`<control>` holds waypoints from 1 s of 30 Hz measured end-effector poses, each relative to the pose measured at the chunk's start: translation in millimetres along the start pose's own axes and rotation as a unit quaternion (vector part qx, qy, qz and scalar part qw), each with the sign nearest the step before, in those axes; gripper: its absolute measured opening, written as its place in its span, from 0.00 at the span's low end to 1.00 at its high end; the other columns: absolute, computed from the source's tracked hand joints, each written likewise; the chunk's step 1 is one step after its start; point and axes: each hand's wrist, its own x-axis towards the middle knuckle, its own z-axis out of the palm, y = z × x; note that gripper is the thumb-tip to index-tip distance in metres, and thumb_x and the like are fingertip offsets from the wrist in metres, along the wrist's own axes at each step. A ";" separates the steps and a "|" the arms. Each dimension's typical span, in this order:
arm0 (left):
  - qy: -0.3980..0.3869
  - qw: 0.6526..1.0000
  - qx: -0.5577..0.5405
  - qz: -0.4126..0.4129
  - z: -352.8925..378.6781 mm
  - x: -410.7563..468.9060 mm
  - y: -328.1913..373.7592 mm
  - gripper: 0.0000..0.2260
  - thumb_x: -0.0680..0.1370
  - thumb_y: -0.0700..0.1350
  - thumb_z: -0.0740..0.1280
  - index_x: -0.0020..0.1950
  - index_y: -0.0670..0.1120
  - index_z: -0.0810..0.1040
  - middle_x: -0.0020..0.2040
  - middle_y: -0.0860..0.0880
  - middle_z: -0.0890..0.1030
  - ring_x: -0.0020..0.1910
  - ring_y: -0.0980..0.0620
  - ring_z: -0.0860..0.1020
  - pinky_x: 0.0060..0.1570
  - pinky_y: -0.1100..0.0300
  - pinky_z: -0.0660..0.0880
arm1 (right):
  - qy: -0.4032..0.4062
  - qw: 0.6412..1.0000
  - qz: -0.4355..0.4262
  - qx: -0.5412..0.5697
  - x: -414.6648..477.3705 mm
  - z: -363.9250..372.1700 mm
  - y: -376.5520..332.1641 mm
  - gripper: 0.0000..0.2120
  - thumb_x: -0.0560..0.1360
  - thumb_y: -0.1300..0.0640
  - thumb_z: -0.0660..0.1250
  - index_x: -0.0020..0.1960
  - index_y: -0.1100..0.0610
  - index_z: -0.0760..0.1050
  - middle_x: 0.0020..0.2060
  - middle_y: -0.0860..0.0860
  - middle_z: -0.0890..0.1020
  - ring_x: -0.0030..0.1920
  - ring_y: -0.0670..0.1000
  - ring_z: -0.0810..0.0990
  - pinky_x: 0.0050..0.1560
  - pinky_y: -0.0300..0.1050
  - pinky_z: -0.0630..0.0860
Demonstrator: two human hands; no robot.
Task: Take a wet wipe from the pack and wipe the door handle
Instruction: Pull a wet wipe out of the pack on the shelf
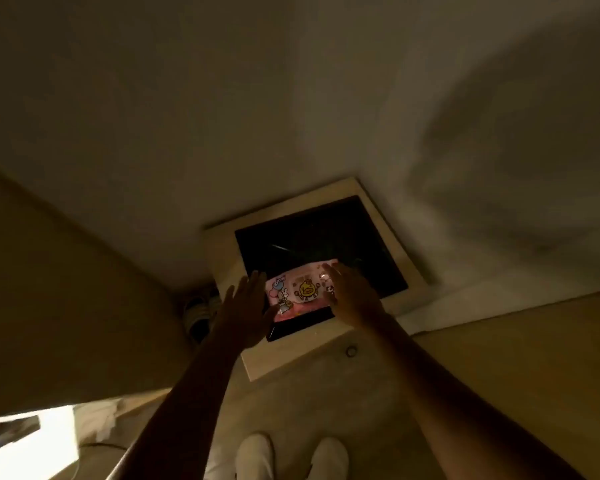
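Note:
A pink wet wipe pack (300, 291) with cartoon figures lies on the dark glass top of a small cream-framed table (329, 258). My left hand (248, 306) hovers at the pack's left end, fingers spread, thumb near its lower left corner. Over the pack's right end is my right hand (350, 296), fingers apart, fingertips at the top right corner. Whether either hand presses the pack is unclear in the dim light. No door handle is in view.
The cream table frame (284, 358) stands against a pale wall (222, 116). Shoes (200, 310) sit on the floor left of the table. A small round object (351, 350) lies on the floor. My white-slippered feet (291, 455) are at the bottom. A bright object (28, 441) is at the lower left.

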 end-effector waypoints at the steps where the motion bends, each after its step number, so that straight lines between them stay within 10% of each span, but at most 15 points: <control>1: 0.007 1.000 -0.002 0.008 10.4 13.2 -2.1 0.33 0.81 0.57 0.53 0.79 0.45 0.43 0.80 0.45 0.45 0.79 0.46 0.44 0.77 0.49 0.45 | -0.014 1.000 -0.010 -0.010 12.5 12.0 2.5 0.29 0.79 0.51 0.64 0.77 0.55 0.59 0.73 0.55 0.67 0.73 0.55 0.65 0.69 0.49 0.66; 13: 0.058 0.996 -0.028 0.054 108.1 85.2 -22.7 0.32 0.81 0.56 0.56 0.79 0.43 0.46 0.80 0.44 0.48 0.79 0.47 0.48 0.75 0.55 0.51 | -0.107 0.981 -0.113 -0.120 72.8 81.6 45.5 0.37 0.77 0.43 0.64 0.79 0.55 0.52 0.77 0.57 0.58 0.76 0.58 0.57 0.73 0.55 0.60; 20: 0.084 0.996 -0.035 0.012 121.8 92.8 -20.8 0.34 0.80 0.58 0.59 0.79 0.45 0.48 0.80 0.47 0.50 0.78 0.48 0.51 0.73 0.54 0.59 | -0.102 0.957 -0.190 -0.192 72.5 80.6 53.8 0.37 0.76 0.55 0.68 0.78 0.58 0.52 0.76 0.60 0.59 0.76 0.60 0.58 0.72 0.59 0.64; 26: 0.091 0.995 -0.048 0.003 120.7 91.6 -20.8 0.33 0.80 0.56 0.60 0.79 0.46 0.50 0.80 0.47 0.53 0.78 0.48 0.53 0.73 0.53 0.60 | 0.006 0.970 -0.217 -0.109 86.1 63.5 47.8 0.16 0.78 0.58 0.64 0.65 0.59 0.73 0.61 0.58 0.77 0.59 0.57 0.76 0.53 0.47 0.75; 30: 0.098 0.993 -0.061 0.023 117.5 91.5 -24.4 0.30 0.81 0.56 0.57 0.79 0.45 0.53 0.79 0.45 0.57 0.78 0.47 0.56 0.73 0.48 0.63 | 0.110 0.992 -0.046 0.042 104.7 59.6 52.0 0.14 0.80 0.47 0.60 0.57 0.57 0.73 0.49 0.52 0.76 0.45 0.49 0.77 0.40 0.37 0.69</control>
